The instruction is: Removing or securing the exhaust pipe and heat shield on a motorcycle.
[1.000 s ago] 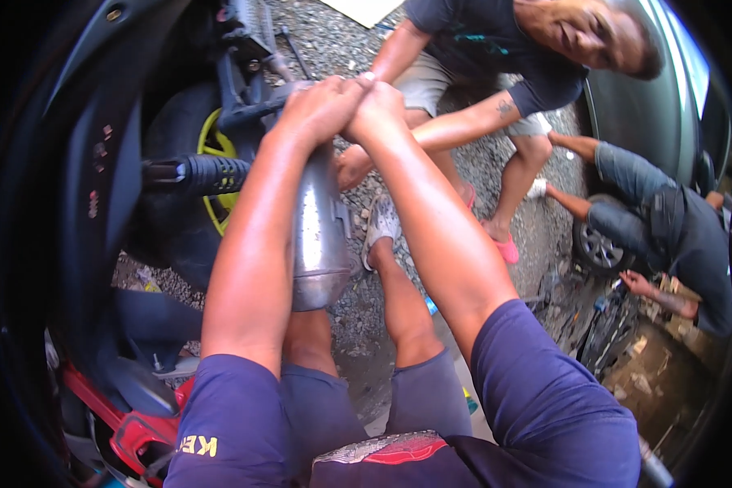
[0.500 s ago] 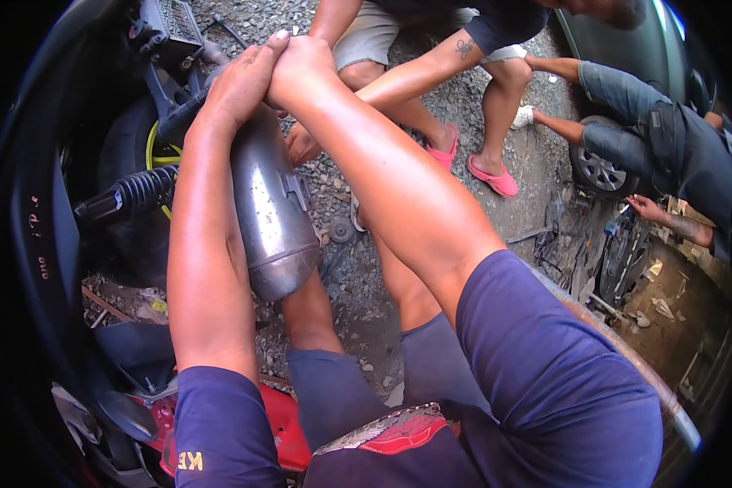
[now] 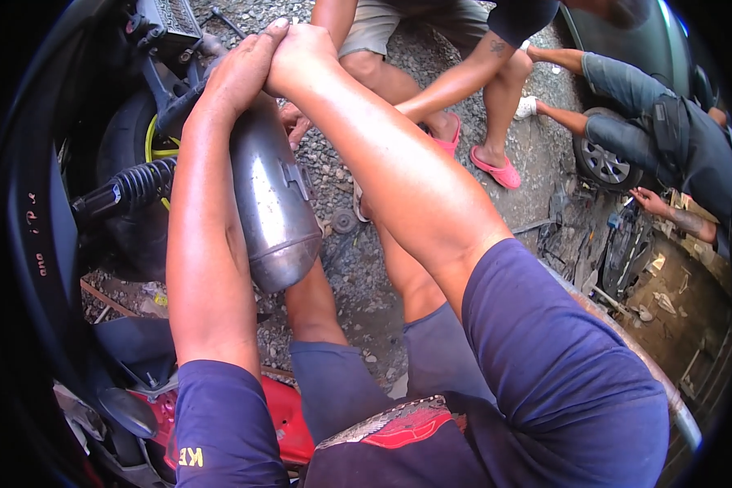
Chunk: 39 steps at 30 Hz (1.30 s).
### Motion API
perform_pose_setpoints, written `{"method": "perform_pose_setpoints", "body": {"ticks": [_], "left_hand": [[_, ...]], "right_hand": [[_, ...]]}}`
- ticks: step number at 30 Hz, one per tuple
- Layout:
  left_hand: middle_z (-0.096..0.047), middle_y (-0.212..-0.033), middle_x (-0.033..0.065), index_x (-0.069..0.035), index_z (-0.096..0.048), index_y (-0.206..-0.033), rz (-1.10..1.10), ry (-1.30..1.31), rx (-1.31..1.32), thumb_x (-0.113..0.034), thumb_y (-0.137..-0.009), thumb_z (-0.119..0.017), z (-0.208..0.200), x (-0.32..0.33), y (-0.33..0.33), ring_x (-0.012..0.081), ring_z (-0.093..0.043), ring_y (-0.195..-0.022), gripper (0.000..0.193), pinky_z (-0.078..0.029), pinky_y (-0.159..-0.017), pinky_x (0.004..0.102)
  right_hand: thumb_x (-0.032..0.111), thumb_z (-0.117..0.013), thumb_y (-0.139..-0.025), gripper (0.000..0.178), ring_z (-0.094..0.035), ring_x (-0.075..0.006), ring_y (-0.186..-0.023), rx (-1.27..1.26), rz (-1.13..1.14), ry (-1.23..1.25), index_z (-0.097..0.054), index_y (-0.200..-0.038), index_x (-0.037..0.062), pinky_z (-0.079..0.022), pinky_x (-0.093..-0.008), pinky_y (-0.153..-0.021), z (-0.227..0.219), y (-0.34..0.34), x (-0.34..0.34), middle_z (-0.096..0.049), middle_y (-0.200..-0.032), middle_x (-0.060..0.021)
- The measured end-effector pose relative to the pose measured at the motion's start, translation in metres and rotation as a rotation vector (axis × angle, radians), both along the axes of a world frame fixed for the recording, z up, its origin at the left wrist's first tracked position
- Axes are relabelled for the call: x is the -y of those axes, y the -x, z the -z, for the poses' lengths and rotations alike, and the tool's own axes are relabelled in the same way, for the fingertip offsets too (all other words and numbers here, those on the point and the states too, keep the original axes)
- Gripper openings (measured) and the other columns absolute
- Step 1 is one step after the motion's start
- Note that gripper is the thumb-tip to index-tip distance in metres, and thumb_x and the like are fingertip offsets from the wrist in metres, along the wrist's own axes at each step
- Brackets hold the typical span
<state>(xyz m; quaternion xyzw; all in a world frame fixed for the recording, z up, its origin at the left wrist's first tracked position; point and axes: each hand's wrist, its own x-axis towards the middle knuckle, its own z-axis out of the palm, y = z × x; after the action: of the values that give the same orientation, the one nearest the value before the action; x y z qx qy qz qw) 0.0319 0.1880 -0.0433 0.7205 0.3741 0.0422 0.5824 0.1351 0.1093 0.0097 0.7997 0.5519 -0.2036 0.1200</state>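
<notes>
Both my arms reach forward, and my hands meet above the front end of a silver exhaust muffler [image 3: 274, 203]. My left hand [image 3: 248, 69] looks closed, its thumb pressed against my right hand [image 3: 302, 57], which is curled like a fist. Whatever they grip is hidden beneath them. The muffler hangs between my forearms, its rounded end toward me. Another person's hand [image 3: 295, 124] is at the muffler's right side, partly behind my right forearm. Left of my left forearm are a black coil-spring shock absorber [image 3: 130, 191] and a wheel with a yellow-green rim [image 3: 152, 142].
A person in pink clogs [image 3: 496, 167] crouches ahead on the gravel. At right another person leans near a car wheel [image 3: 606, 154], beside a metal pipe [image 3: 663, 382] and scattered parts. Red bodywork [image 3: 289, 427] is at lower left, a radiator [image 3: 171, 20] at upper left.
The other person's forearm and hand have shifted beside the muffler, the hand now more hidden by my right forearm. My hands stay together, with the view shifted slightly.
</notes>
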Motion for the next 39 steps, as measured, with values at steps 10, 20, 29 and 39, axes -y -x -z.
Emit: {"method": "perform_pose_setpoints", "body": {"ticks": [10,20,29,39], "left_hand": [[-0.062,-0.156,0.0162,-0.001,-0.061,-0.155,-0.023,0.034,-0.029,-0.065,-0.109,-0.054,-0.002,0.001,-0.006,0.0231,-0.053,-0.146,0.08,-0.032,-0.127,0.036],[-0.062,-0.153,0.0275,-0.004,-0.065,-0.151,0.03,-0.2,-0.033,-0.077,-0.104,-0.037,0.003,0.004,-0.008,0.0414,-0.055,-0.148,0.091,-0.035,-0.126,0.0455],[-0.062,-0.155,0.0223,-0.009,-0.066,-0.15,0.051,-0.252,-0.112,-0.072,-0.105,-0.036,-0.025,0.01,-0.002,0.0426,-0.053,-0.149,0.083,-0.034,-0.127,0.0469],[-0.069,-0.144,0.0259,-0.006,-0.072,-0.142,0.038,-0.254,-0.135,-0.074,-0.105,-0.036,-0.034,0.016,-0.005,0.0461,-0.061,-0.139,0.085,-0.039,-0.124,0.0494]], "right_hand": [[0.028,-0.072,-0.097,0.026,-0.078,-0.0179,-0.116,0.006,0.064,-0.035,-0.085,-0.117,0.0195,-0.062,-0.0322,-0.095,-0.001,-0.005,0.002,-0.082,-0.121,-0.0036],[0.029,-0.076,-0.089,0.023,-0.08,-0.0225,-0.11,0.001,0.006,-0.175,-0.086,-0.106,0.018,-0.062,-0.0354,-0.094,0.016,-0.008,0.005,-0.084,-0.111,-0.0078],[0.029,-0.078,-0.087,0.029,-0.079,-0.0238,-0.111,-0.045,0.097,-0.167,-0.084,-0.111,0.0147,-0.062,-0.0334,-0.097,0.02,-0.006,0.002,-0.083,-0.112,-0.0107],[0.029,-0.079,-0.086,0.031,-0.079,-0.0279,-0.11,-0.059,0.07,-0.218,-0.082,-0.111,0.0115,-0.061,-0.0351,-0.098,0.048,-0.02,0.006,-0.082,-0.113,-0.0139]]}}
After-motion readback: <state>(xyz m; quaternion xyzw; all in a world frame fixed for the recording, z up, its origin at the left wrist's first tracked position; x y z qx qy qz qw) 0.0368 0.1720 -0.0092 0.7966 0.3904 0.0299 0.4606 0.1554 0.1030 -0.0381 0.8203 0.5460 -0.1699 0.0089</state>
